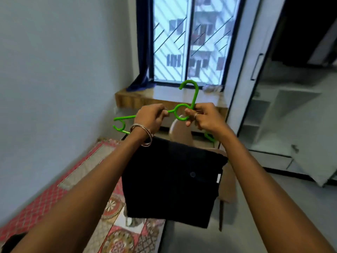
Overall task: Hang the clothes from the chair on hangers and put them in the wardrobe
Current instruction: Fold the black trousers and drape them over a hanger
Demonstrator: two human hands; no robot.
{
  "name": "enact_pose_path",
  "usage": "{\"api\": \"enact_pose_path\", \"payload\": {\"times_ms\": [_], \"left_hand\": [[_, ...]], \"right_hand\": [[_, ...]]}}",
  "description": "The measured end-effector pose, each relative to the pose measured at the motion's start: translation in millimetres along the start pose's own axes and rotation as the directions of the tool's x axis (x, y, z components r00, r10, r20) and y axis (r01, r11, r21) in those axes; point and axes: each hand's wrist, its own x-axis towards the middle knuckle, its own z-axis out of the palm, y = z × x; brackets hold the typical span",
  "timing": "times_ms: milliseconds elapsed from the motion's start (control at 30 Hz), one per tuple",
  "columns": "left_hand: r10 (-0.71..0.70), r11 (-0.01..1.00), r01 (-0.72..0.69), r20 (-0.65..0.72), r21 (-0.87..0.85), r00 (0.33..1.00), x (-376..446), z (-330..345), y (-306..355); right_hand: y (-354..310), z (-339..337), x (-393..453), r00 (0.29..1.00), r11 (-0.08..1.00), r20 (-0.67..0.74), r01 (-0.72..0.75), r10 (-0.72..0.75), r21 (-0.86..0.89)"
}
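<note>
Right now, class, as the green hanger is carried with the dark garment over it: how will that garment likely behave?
The dark garment droops flat from the green hanger, so it is probably floppy. Merely draped, it may slide if the hanger tilts. The left hand and right hand lift it by the hanger alone, so it is likely light.

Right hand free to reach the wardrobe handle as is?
Probably not yet. The right hand and left hand both grip the green hanger carrying the black garment. The path to the wardrobe handle looks unobstructed, but it sits well beyond the hand.
</note>
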Motion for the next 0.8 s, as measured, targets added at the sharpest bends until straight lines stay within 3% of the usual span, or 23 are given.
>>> {"api": "enact_pose_path", "payload": {"times_ms": [100,167,267,333,433,500,600,667,800], "left_hand": [[0.085,0.996,-0.086,-0.047,-0.029,0.995,38,20,90],[0.084,0.996,-0.086,-0.060,-0.039,0.995,49,22,111],[0.154,0.984,-0.158,-0.056,-0.083,0.986,86,59,189],[0.179,0.983,-0.181,-0.036,-0.035,0.983,94,73,211],[0.189,0.981,-0.191,-0.085,-0.025,0.978,140,121,282],[0.186,0.983,-0.186,-0.078,0.004,0.980,153,131,284],[0.214,0.976,-0.217,-0.111,-0.016,0.970,203,185,343],[0.204,0.979,-0.205,-0.115,0.002,0.972,214,197,352],[0.242,0.967,-0.250,-0.132,-0.041,0.961,273,266,410]], "right_hand": [[-10,-100,-28,0.990,0.997,-0.143,0.033,-0.022,0.076],[-7,-126,-38,0.993,0.991,-0.109,0.050,-0.037,0.120],[14,-218,-63,0.975,0.982,-0.214,0.096,-0.060,0.163],[29,-239,-72,0.976,0.984,-0.214,0.078,-0.042,0.161],[59,-324,-84,0.974,0.999,-0.226,0.026,-0.019,0.027],[76,-338,-89,0.973,0.998,-0.223,-0.051,0.054,0.022],[104,-422,-82,0.953,0.999,-0.299,-0.044,0.040,-0.006],[117,-440,-75,0.941,0.998,-0.340,-0.031,0.009,-0.061],[164,-521,-49,0.829,0.976,-0.540,0.029,-0.145,-0.216]]}}
